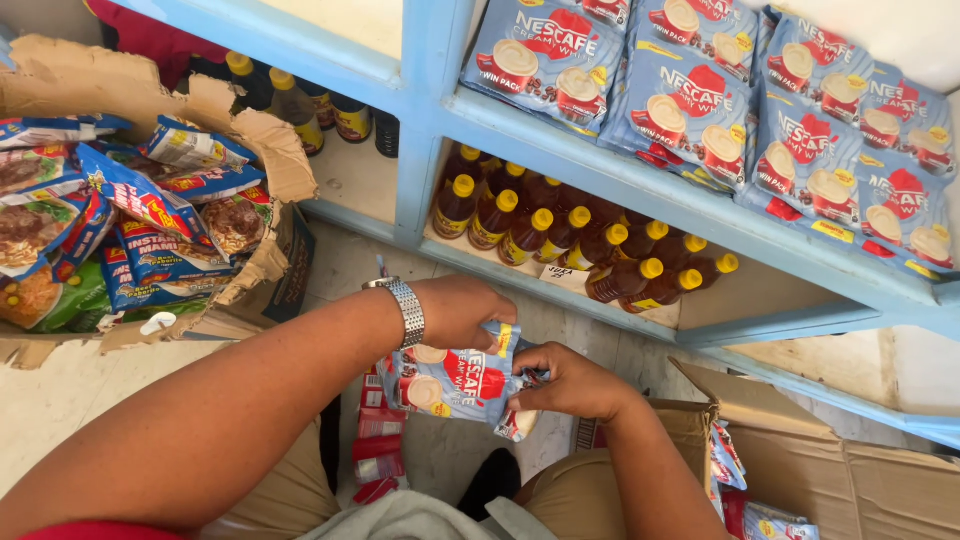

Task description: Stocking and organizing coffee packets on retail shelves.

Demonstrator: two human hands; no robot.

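Blue shelving [560, 130] above pale floor [60, 400], both hands on coffee sachet pack [455, 380]

Glossy plastic sachets [462, 380]; torn, rough cardboard box [262, 150].

Blue shelf [560, 135] — coffee packs [800, 120] above, yellow-capped bottles [560, 235] below.
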